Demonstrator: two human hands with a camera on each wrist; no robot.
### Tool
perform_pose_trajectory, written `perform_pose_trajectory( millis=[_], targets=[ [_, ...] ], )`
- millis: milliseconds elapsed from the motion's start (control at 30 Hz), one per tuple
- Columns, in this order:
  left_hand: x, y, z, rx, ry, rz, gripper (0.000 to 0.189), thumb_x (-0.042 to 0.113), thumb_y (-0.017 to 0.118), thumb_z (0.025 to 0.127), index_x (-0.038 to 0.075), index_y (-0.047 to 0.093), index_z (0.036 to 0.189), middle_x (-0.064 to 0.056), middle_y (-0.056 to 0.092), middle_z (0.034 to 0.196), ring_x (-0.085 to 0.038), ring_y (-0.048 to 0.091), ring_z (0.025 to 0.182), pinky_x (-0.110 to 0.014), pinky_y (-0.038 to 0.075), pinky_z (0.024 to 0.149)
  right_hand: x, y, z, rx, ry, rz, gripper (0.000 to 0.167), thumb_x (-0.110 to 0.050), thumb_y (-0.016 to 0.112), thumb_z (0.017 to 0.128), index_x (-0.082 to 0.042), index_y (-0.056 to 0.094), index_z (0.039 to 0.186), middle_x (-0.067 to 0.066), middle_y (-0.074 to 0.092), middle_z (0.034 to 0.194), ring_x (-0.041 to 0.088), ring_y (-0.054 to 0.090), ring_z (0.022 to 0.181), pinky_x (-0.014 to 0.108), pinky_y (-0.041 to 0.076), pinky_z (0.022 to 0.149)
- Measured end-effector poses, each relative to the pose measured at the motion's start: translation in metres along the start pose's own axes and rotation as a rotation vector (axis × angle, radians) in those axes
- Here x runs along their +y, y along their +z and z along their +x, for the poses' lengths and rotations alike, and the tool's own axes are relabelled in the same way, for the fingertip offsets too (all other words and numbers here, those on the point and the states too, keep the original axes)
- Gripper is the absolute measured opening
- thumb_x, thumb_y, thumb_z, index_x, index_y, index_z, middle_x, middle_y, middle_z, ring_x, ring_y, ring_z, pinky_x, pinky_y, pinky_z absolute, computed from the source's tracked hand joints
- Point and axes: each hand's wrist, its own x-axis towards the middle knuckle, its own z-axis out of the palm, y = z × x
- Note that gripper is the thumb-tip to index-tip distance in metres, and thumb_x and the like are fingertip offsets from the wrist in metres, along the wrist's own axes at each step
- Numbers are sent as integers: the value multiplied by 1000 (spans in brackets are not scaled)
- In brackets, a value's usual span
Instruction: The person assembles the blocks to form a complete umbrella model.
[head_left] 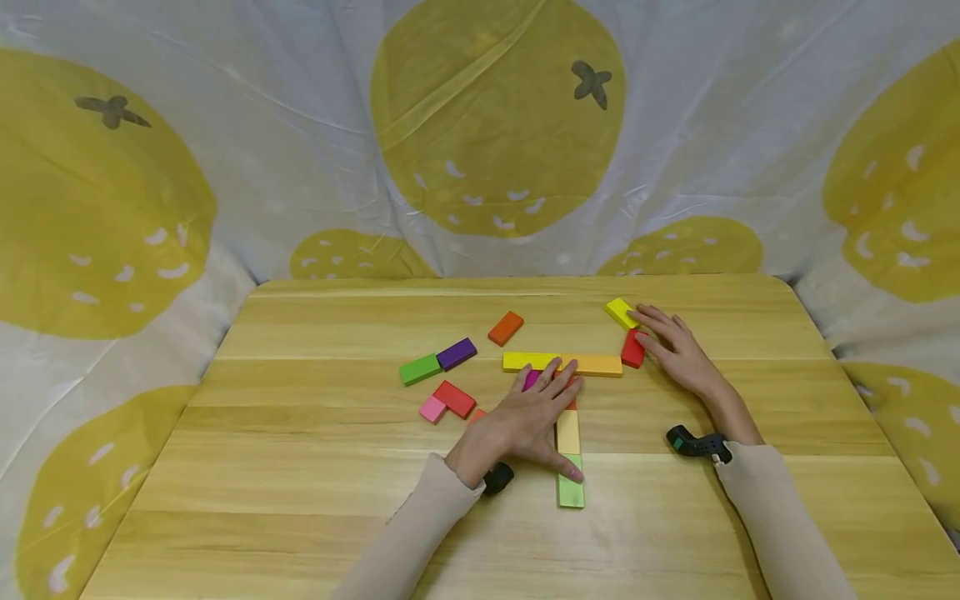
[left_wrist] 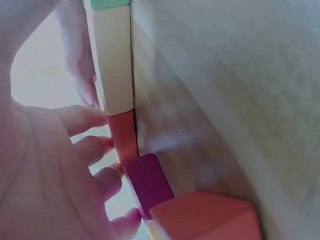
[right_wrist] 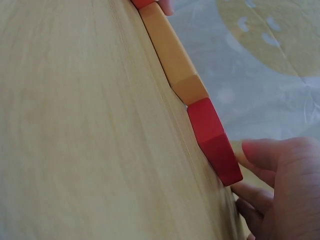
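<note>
My left hand spreads its fingers over a T-shaped row of flat blocks. Its fingertips reach the bar's yellow block and orange block; its thumb lies over the light green block at the stem's foot, below a cream block. Under that palm, a magenta block is seen in the left wrist view. My right hand, fingers extended, is at a red block by the bar's right end, thumb beside it. Its index fingertip meets another yellow block farther back.
Left of the T lie a green block and a purple block end to end. Nearer are a red block and a pink block, touching. An orange-red block lies behind. A fruit-patterned cloth hangs beyond the wooden table.
</note>
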Motion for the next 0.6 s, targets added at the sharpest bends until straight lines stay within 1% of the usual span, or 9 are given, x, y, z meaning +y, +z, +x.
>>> perform_pose_trajectory(
  millis=[133,200,267,333,400,467,533,600],
  targets=[
    [2,-2,2,-5,-5,1,131,79,75,73,18,9,168,-2,-6,177,-26,-9,164,-58,3,131,0,-1,-1,5,-7,-1,46,-14,56,106,2,51,150,31,35,162,53,23,153,69,-1,125],
    [1,-4,2,3,-2,-17,127,78,73,76,18,9,168,-2,-5,177,-26,-6,164,-58,5,131,0,-1,-1,8,-12,-4,47,-13,57,106,1,51,150,32,35,162,53,24,153,70,0,125],
    [-1,-8,3,25,1,-49,119,75,70,81,17,12,168,-2,-2,177,-26,-2,164,-57,7,132,0,-1,-1,10,-16,-5,47,-13,57,105,1,51,150,32,35,161,53,24,153,70,0,125],
    [-5,-12,5,65,5,-80,109,71,66,88,15,17,167,-3,4,177,-25,5,164,-55,10,132,0,0,-1,9,-15,-4,47,-13,58,105,1,51,150,31,35,162,52,24,153,69,0,125],
    [-11,-18,7,126,8,-106,97,67,63,94,13,25,166,-4,15,175,-24,15,163,-55,15,131,0,0,-1,13,-14,-4,47,-13,58,105,0,52,150,30,35,162,52,24,153,69,1,125],
    [-19,-24,10,217,-1,-114,85,60,61,98,10,36,162,-6,31,171,-24,28,159,-53,23,129,0,0,-1,13,-9,-6,47,-13,57,106,-1,51,150,30,35,163,52,24,154,68,0,126],
    [-28,-30,12,338,-26,-117,72,51,64,100,7,48,155,-10,47,161,-27,43,151,-52,33,123,0,0,-2,9,0,-7,47,-14,57,106,-2,51,151,29,34,163,51,24,154,67,0,126],
    [-38,-33,15,467,-83,-113,59,40,69,99,5,59,145,-11,60,149,-29,54,140,-51,42,114,0,0,-1,7,-1,-5,47,-13,57,106,-1,51,151,29,34,163,51,23,154,67,0,126]
  ],
)
